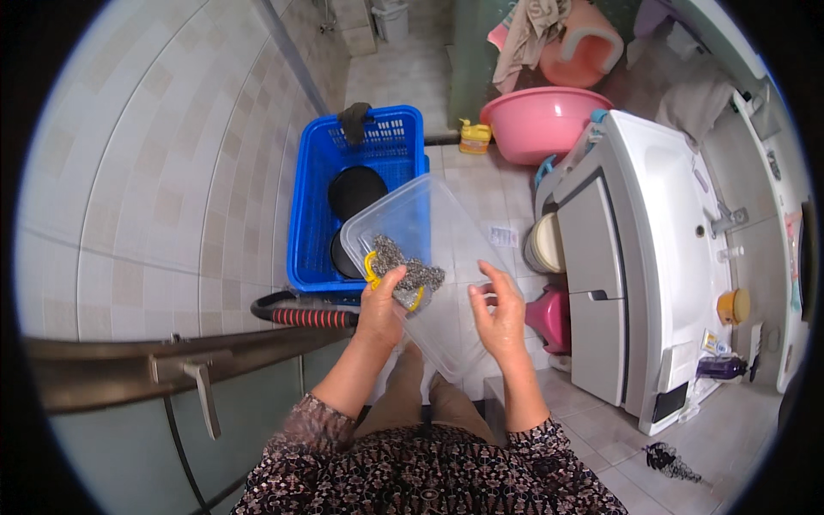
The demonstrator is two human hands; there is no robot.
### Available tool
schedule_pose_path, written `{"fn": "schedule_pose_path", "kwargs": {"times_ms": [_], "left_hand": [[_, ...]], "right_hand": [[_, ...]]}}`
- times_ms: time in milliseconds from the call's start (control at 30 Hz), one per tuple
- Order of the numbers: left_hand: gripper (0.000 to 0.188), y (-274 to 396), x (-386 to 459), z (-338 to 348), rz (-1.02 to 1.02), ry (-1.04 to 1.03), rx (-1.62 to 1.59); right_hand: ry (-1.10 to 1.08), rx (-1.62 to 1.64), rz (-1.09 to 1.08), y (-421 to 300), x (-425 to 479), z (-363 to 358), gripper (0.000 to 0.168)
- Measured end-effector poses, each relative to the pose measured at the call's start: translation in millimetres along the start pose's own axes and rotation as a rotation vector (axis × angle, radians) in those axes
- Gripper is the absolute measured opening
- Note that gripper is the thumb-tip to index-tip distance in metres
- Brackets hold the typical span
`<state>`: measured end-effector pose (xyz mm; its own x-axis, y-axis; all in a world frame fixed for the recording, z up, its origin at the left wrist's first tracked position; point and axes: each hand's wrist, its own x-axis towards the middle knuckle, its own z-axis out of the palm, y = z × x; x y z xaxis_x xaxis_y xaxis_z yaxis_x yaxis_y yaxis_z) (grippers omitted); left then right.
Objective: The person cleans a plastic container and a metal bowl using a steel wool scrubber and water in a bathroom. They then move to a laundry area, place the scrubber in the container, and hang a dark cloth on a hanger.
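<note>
My left hand (381, 309) grips the near-left edge of a clear plastic lid or shallow tray (444, 257), its thumb on top. Beside that thumb, steel wool scourers (412, 267) with yellow plastic parts (371, 267) lie over the clear plastic. Whether the left fingers also pinch the scourers cannot be told. My right hand (499, 309) is over the right side of the clear plastic, thumb and fingers apart, with nothing in it. Beyond, a blue plastic basket (360, 138) holds black round items (357, 192), partly hidden by the clear plastic. A dark cloth (355, 122) hangs on its far rim.
A pink basin (547, 122) and a yellow jug (475, 137) stand ahead on the right. A white washbasin cabinet (595, 257) lines the right side, with a lidded bucket (547, 243) and a magenta stool (550, 318) beside it. The tiled wall (161, 193) and a door handle (203, 396) are left.
</note>
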<state>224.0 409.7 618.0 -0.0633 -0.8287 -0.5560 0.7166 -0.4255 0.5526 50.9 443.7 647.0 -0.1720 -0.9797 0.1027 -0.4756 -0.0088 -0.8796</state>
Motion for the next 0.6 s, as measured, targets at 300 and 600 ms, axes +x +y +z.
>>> {"fn": "schedule_pose_path", "kwargs": {"times_ms": [300,600], "left_hand": [[0.036,0,139,69,-0.087,0.019,0.179],[0.030,-33,222,60,-0.116,0.153,0.178]], "right_hand": [[0.187,-0.106,0.141,63,66,-13,0.033],[0.153,-0.257,0.332,193,99,-28,0.031]]}}
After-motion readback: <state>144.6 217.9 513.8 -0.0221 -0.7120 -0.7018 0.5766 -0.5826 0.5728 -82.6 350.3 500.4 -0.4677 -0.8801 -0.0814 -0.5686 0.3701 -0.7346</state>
